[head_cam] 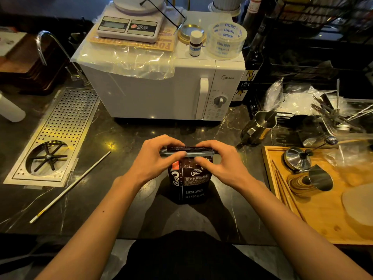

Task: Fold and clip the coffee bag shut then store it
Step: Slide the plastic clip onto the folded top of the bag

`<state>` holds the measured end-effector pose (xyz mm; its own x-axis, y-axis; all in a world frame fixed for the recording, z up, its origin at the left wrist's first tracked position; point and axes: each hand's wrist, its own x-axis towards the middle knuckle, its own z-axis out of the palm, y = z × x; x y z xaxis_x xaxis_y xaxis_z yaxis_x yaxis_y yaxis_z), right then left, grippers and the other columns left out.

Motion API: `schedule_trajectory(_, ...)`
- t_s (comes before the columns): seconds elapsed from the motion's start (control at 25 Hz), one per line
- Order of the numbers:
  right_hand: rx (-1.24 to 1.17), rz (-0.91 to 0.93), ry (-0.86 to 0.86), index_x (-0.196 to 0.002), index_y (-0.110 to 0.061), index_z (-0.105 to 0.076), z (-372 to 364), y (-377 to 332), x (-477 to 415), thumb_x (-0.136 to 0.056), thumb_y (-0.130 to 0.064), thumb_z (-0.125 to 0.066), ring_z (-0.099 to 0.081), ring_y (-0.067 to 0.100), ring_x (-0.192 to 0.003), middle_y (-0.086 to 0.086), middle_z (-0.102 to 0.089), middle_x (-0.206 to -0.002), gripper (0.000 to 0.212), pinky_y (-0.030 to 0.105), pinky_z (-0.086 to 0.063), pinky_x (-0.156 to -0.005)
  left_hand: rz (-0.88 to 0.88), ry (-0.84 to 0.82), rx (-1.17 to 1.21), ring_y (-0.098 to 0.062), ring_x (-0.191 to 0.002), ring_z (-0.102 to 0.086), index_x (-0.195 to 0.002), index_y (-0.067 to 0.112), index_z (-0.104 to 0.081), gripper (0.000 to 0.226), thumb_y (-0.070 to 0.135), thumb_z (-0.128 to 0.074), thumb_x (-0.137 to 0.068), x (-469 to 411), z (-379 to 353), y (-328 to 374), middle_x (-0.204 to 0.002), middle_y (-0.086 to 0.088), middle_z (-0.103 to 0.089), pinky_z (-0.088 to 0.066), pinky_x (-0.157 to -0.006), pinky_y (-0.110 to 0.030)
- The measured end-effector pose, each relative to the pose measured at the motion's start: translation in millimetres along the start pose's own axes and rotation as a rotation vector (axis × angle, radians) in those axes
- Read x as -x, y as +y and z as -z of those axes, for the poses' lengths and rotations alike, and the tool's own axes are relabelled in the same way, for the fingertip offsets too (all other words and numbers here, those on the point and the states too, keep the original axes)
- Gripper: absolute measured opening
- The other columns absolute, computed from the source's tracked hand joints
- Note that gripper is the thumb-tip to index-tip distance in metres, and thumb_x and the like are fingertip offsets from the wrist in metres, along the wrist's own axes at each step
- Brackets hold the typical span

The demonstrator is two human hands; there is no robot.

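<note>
A dark brown coffee bag (188,184) with white lettering stands upright on the black marble counter, in the middle in front of me. Its top is folded over, and a long grey-blue clip (189,152) lies across the fold. My left hand (156,156) grips the left end of the folded top and clip, thumb in front and fingers behind. My right hand (219,158) grips the right end the same way. The fingers hide both ends of the clip.
A white microwave (161,91) stands behind the bag, carrying a kitchen scale (129,27) and a tape roll (227,39). A perforated steel drain tray (60,136) lies at left, a thin white stick (70,186) beside it. A wooden tray (323,211) with steel jugs sits right.
</note>
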<state>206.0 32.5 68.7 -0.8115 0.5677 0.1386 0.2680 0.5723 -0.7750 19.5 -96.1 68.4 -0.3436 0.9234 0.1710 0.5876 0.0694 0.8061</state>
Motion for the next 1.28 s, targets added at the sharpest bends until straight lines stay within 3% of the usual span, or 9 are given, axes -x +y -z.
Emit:
schedule_trajectory(0.16,-0.005,0.026,0.108,-0.097,-0.013,-0.073,-4,-3,-3,-0.09,-0.015,-0.067,-0.062,0.007,-0.087,-0.002,-0.069,-0.092,0.01,0.015,-0.046,-0.078,-0.05,0.068,-0.007,-0.007,-0.086,-0.066,-0.091,0.014,-0.074,0.009,0.018,-0.074,-0.083,-1,-5,5,-0.088,0.004,-0.071,-0.052,-0.076,-0.019)
schedule_trajectory(0.44,-0.051,0.032,0.166,-0.094,-0.01,-0.074,-12,-4,-6,-0.088,-0.013,-0.069,-0.064,0.01,-0.087,0.001,-0.07,-0.09,0.009,0.021,-0.05,-0.079,-0.002,0.173,0.079,-0.009,-0.083,-0.067,-0.086,0.013,-0.076,0.005,0.015,-0.076,-0.081,0,-16,11,-0.085,0.004,-0.072,-0.052,-0.077,-0.02)
schedule_trajectory(0.88,-0.065,0.02,0.178,-0.092,-0.011,-0.073,-17,-6,-6,-0.088,-0.013,-0.069,-0.063,0.009,-0.087,0.0,-0.068,-0.088,0.006,0.024,-0.05,-0.08,-0.024,0.172,0.048,-0.01,-0.086,-0.066,-0.09,0.014,-0.076,0.009,0.017,-0.075,-0.082,2,-20,7,-0.086,0.005,-0.072,-0.052,-0.079,-0.026)
schedule_trajectory(1.16,0.059,-0.023,0.269,-0.08,-0.02,-0.067,-26,-10,-8,-0.083,-0.015,-0.066,-0.06,0.014,-0.079,-0.005,-0.063,-0.08,0.006,0.04,-0.051,-0.07,-0.037,0.183,0.016,-0.009,-0.077,-0.059,-0.08,0.012,-0.074,0.004,0.016,-0.074,-0.08,1,-23,14,-0.077,0.007,-0.067,-0.044,-0.071,-0.017)
schedule_trajectory(1.28,0.035,-0.034,0.27,-0.08,-0.021,-0.069,-26,-11,-10,-0.083,-0.017,-0.069,-0.061,0.01,-0.079,-0.008,-0.064,-0.08,0.005,0.036,-0.052,-0.071,-0.005,0.17,0.045,-0.01,-0.078,-0.061,-0.081,0.014,-0.075,0.003,0.017,-0.077,-0.08,0,-18,9,-0.078,0.009,-0.068,-0.045,-0.072,-0.018)
